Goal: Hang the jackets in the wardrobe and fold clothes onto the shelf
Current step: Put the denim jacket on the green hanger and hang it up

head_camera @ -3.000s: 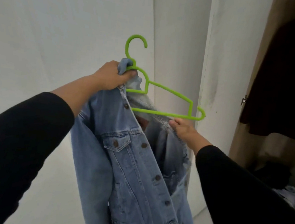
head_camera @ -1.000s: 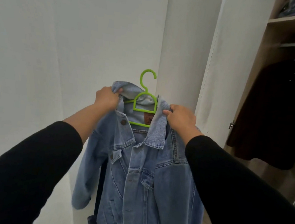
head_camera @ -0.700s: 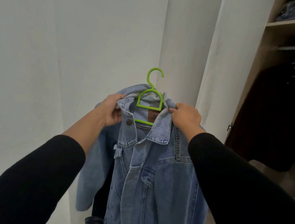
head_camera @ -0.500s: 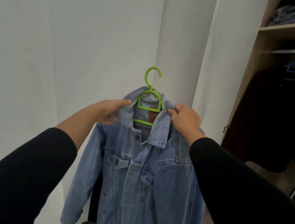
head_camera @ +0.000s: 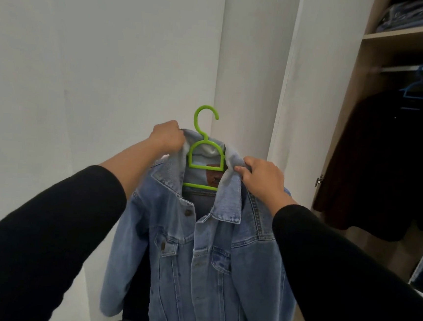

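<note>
Background: walls and floor.
A plain white wall (head_camera: 87, 47) fills the left; a white corner column (head_camera: 249, 61) stands behind, beside a pale floor (head_camera: 85, 300) strip.

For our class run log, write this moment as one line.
left hand: grips collar | right hand: grips collar | denim jacket: on green hanger, not yet on wardrobe rail

Open wardrobe (head_camera: 361, 127) right; dark coat (head_camera: 384, 162) on blue hanger (head_camera: 416, 88) fills rail; white wall (head_camera: 99, 61) left.
</note>
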